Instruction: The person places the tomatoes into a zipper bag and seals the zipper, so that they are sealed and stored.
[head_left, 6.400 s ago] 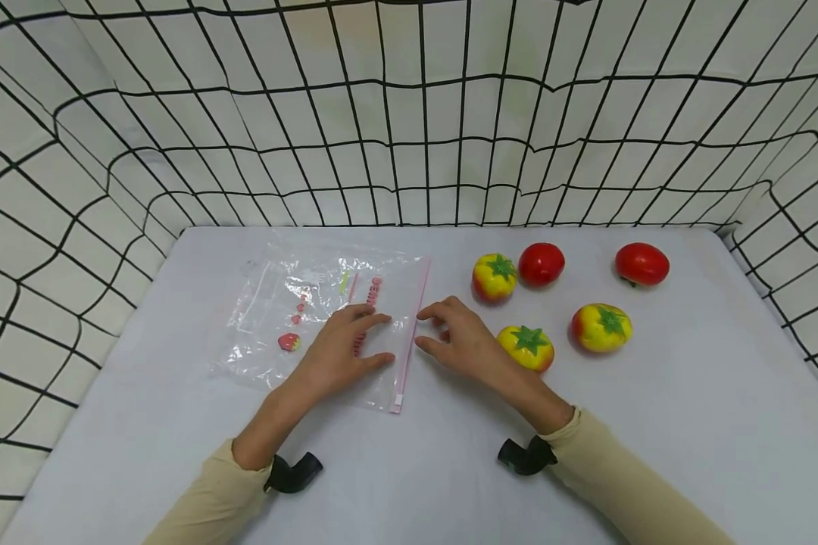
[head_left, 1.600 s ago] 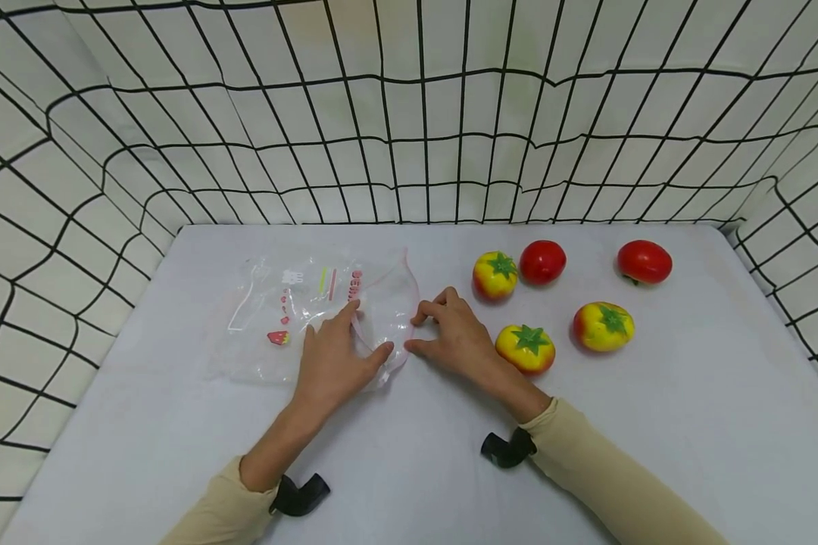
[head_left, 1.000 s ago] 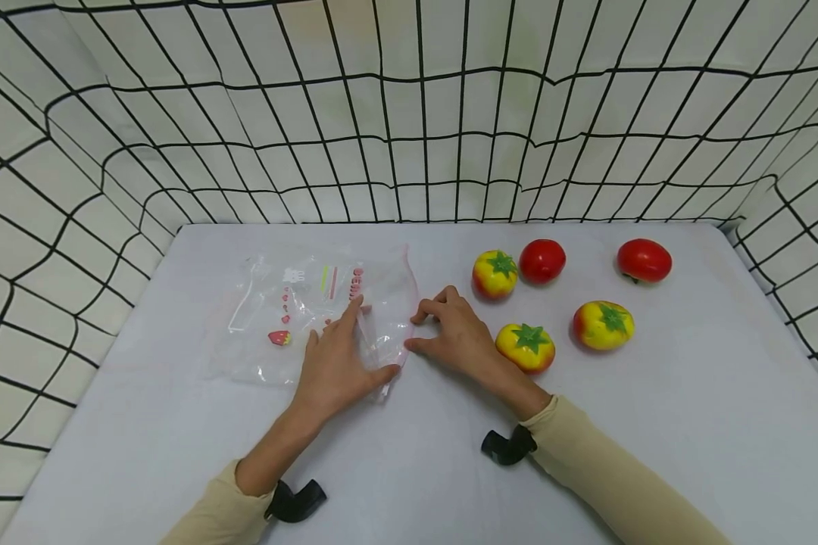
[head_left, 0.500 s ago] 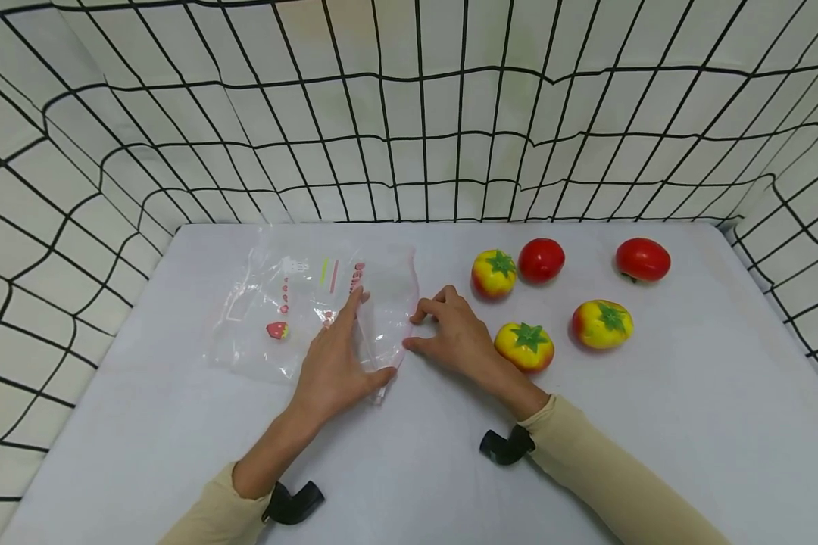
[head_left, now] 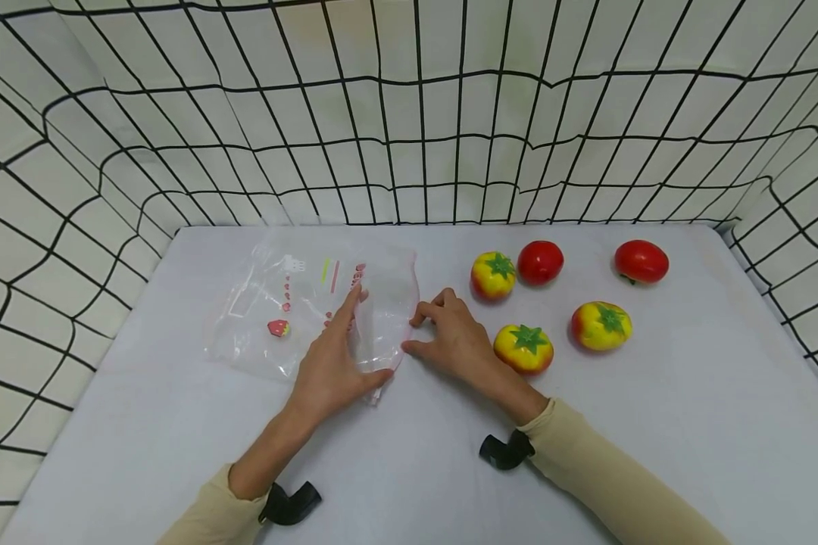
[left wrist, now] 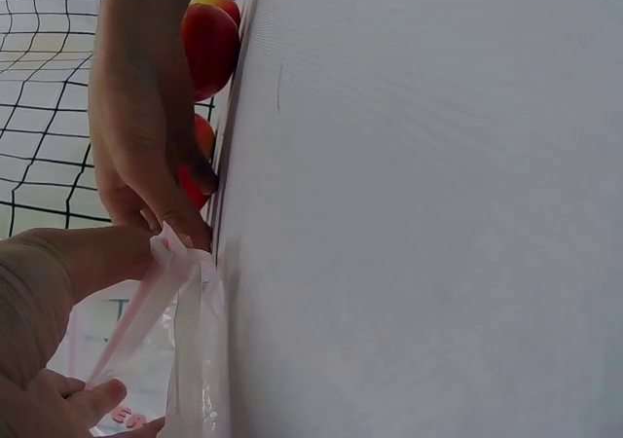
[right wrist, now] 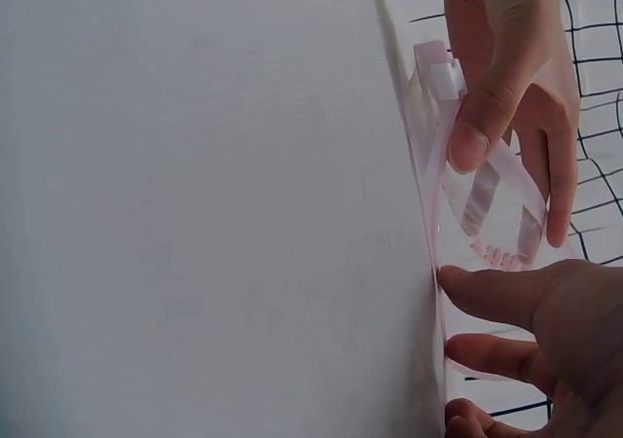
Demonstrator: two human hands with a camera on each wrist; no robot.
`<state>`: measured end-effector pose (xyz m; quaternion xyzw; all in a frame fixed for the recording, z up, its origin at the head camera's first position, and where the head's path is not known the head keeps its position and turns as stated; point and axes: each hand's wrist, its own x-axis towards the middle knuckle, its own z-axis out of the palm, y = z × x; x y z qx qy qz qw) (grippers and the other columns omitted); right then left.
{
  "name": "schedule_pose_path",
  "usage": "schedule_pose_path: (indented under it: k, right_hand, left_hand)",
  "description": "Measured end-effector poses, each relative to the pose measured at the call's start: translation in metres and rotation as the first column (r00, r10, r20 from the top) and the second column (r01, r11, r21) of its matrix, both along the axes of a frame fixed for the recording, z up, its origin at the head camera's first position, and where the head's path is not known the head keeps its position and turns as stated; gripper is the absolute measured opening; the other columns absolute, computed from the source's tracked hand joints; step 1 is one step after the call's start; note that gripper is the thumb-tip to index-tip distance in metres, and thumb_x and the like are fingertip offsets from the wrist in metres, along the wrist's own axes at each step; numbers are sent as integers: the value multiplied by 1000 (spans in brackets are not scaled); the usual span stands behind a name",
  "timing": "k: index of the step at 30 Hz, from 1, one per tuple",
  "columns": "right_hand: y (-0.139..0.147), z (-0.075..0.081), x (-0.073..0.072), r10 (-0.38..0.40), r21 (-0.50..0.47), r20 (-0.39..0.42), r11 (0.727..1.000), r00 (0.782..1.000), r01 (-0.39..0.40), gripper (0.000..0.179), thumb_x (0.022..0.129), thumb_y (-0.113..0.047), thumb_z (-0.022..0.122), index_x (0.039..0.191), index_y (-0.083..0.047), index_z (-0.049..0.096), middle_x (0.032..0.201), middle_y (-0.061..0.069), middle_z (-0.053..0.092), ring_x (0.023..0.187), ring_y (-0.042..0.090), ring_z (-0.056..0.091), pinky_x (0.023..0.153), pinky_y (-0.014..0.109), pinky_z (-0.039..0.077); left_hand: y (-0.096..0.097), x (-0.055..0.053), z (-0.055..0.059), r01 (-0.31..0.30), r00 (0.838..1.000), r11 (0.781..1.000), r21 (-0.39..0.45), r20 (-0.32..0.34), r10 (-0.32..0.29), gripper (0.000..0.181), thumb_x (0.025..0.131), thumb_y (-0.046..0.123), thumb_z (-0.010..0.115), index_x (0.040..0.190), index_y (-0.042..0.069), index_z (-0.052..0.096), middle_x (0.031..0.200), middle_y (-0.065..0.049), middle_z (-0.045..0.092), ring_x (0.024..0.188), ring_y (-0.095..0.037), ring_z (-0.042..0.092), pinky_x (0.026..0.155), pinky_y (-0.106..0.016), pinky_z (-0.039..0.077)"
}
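Since the earliest view, the pink zip edge (head_left: 416,281) of the plastic bag (head_left: 316,291) has bowed, its mouth parted, its slider (right wrist: 447,80) drawn inward, and the left hand (head_left: 327,378) shifted its thumb onto that edge.

Red fruits (head_left: 541,263), yellow-red fruits (head_left: 601,326), white table (head_left: 695,424), black grid (head_left: 420,141)

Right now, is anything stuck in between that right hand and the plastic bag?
No, nothing that I can see. The right hand touches the edge of the plastic bag. The nearest yellow-and-red fruit sits beside the wrist, away from the bag.
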<state>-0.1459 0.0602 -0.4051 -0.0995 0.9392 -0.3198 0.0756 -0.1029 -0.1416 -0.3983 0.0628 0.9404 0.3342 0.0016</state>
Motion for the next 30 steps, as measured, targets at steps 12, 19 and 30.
schedule_pose_path:
  k: [12, 19, 30]
  right_hand:
    - [20, 22, -3, 55, -57, 63, 997, 996, -51, 47, 87, -36, 84, 130, -23, 72, 121, 8, 61, 113, 24, 60, 87, 36, 62]
    - [45, 39, -8, 77, -186, 21, 980, 997, -71, 49, 89, -34, 82, 133, -17, 69, 132, 11, 61, 123, 30, 60, 95, 42, 60]
    - [87, 56, -12, 83, -208, -37, 974, 996, -89, 47, 87, -31, 85, 131, -21, 70, 136, 5, 63, 130, 25, 55, 106, 51, 57]
  left_hand:
    - [2, -2, 2, 25, 1000, 1000, 9, -12, -25, 127, 70, 21, 96, 168, 26, 15, 167, 0, 40, 144, -32, 52, 106, -55, 56]
    - [4, -5, 4, 30, 1000, 1000, -6, -4, -30, 127, 71, 21, 96, 168, 26, 15, 168, 1, 40, 144, -32, 52, 107, -56, 55]
    - [4, -6, 6, 41, 999, 999, 2, 2, -41, 125, 71, 20, 95, 168, 25, 16, 168, 3, 39, 145, -29, 51, 105, -54, 56]
